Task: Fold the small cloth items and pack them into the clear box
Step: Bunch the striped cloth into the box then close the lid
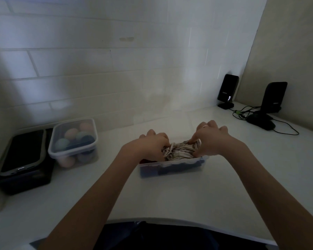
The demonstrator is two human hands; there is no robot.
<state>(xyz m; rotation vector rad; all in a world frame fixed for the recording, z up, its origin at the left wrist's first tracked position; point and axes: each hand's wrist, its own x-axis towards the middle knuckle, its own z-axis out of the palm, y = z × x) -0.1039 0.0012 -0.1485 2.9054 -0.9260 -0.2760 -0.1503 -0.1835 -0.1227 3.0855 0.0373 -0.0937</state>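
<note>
Head view: dim white counter (170,195), tiled wall (98,69); both hands' grip seemingly pinches striped cloth (179,150).

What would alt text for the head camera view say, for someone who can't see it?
Both hands, left hand and right hand, press a striped cloth into a clear box on a white counter. A lidded tub of coloured balls sits far left; two black speakers stand far right.
</note>
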